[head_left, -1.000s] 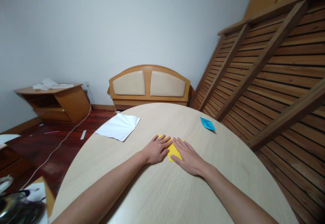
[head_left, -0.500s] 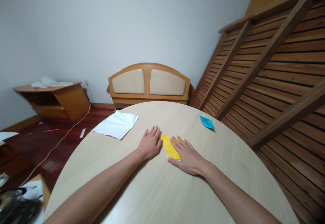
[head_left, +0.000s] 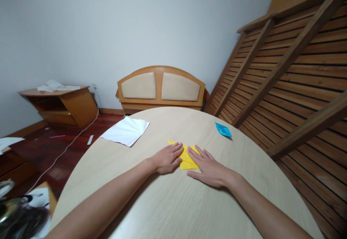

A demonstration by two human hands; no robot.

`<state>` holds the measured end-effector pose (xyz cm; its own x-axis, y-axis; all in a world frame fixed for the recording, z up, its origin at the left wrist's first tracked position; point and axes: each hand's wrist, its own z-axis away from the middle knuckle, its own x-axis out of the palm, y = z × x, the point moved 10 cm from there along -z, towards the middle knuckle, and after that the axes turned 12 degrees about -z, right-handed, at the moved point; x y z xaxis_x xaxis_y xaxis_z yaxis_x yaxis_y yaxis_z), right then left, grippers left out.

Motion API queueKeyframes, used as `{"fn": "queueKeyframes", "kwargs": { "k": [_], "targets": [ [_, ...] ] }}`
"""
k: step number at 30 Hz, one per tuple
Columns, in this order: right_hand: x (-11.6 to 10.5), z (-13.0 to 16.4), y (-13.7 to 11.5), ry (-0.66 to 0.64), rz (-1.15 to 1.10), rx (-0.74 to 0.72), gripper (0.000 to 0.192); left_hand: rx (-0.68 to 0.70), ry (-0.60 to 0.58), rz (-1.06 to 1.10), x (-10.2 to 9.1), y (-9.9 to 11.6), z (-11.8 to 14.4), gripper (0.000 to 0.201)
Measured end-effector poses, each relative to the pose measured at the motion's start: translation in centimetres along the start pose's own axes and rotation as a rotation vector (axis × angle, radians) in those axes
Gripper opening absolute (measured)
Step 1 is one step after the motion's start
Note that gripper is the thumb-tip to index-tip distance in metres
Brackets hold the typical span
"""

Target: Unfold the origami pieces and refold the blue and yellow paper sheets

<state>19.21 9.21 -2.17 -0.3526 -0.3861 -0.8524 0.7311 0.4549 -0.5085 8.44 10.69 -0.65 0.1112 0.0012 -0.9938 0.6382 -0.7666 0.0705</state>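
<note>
Both palms lie flat on a folded yellow paper [head_left: 187, 157] on the round table [head_left: 173, 203], the left hand [head_left: 166, 158] on its left part, the right hand [head_left: 210, 166] on its right. A white sheet [head_left: 126, 131] lies off to the left, a small blue folded paper [head_left: 223, 129] to the right.

No legible text anywhere.

folded paper [head_left: 187, 156] on table [head_left: 173, 203], under hands
</note>
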Motion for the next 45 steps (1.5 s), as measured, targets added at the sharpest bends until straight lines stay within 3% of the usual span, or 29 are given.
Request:
{"fn": "queueKeyframes", "kwargs": {
  "k": [6, 14, 22, 26, 29, 34, 38, 45],
  "targets": [
    [-0.1, 0.6, -0.9, -0.012, 0.026, 0.055, 0.09, -0.08, 0.012, -0.061, 0.1, -0.6, 0.0, 0.059],
    [-0.1, 2.1, -1.8, -0.073, 0.082, 0.179, 0.089, -0.072, -0.016, -0.089, -0.1, -0.2, 0.2, 0.058],
    [-1.0, 3.3, -2.7, 0.005, 0.138, 0.113, 0.063, -0.105, 0.001, -0.118, -0.1, -0.4, 0.2, 0.056],
    [-2.6, 3.5, -4.3, 0.018, 0.279, 0.117, 0.032, -0.094, 0.014, -0.093, -0.3, -0.3, 0.3, 0.053],
    [-4.5, 3.1, -4.5, 0.104, 0.373, 0.204, 0.028, -0.083, 0.01, -0.07, -0.2, -0.3, 0.3, 0.049],
    [-5.3, 1.9, -5.1, 0.22, 0.296, 0.029, 0.014, -0.085, 0.011, -0.07, -0.1, -0.3, 0.3, 0.048],
    [-4.4, 1.6, -4.8, 0.164, 0.177, -0.136, 0.016, -0.121, 0.034, -0.092, -0.2, -0.7, 0.3, 0.048],
    [-4.1, 0.9, -5.0, 0.178, 0.118, -0.268, 0.014, -0.172, 0.065, -0.109, 0.0, -1.4, 0.3, 0.048]
  ]
}}
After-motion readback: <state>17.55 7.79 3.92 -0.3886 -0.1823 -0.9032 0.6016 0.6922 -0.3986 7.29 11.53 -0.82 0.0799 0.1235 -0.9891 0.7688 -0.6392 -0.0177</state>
